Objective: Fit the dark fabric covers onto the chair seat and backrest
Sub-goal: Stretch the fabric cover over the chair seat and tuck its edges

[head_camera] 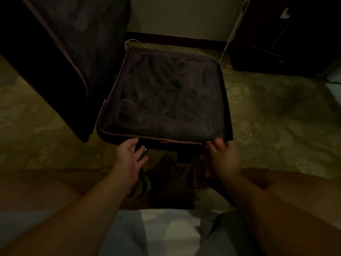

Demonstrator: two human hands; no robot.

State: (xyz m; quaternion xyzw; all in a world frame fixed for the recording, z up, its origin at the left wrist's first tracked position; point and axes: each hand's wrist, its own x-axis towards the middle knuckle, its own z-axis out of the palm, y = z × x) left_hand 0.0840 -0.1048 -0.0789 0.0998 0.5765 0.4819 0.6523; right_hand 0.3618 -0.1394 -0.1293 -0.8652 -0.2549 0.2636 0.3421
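Forearms [103, 206] reaching forward from the bottom edge, bare, over pale clothing [166, 235] at the lap. Left hand [130, 156] just below the near left corner of the chair seat [166, 100], palm turned inward, fingers straight and spread, thumb tip touching the seat's piped front edge, holding nothing. Right hand [222, 157] at the near right corner of the seat, fingers curled and thumb up against the hanging edge of the seat cover [226, 108]; cannot tell for certain whether fabric is pinched, though the curl sits right at the cover's corner. Small metal part [144, 150] glinting just under the seat's front edge, beside the left hand's fingers. Dark fabric of the seat cover spread over the whole seat, faintly patterned, wrinkled toward the middle, with lighter piping running round the left and front edges. Dark underframe [182, 157] showing below the front of the seat, between the two hands. Backrest [60, 58] left of the seat, tall, slanting, clad in matching dark fabric with the same pale piping along its edge. Patterned carpet [276, 111] around the seat on both sides. Beyond the seat, dark skirting board [175, 40] and pale wall [184, 13]. Right of the seat, farther back, dark furniture [295, 43] with a thin cable [276, 50] hanging down its front.
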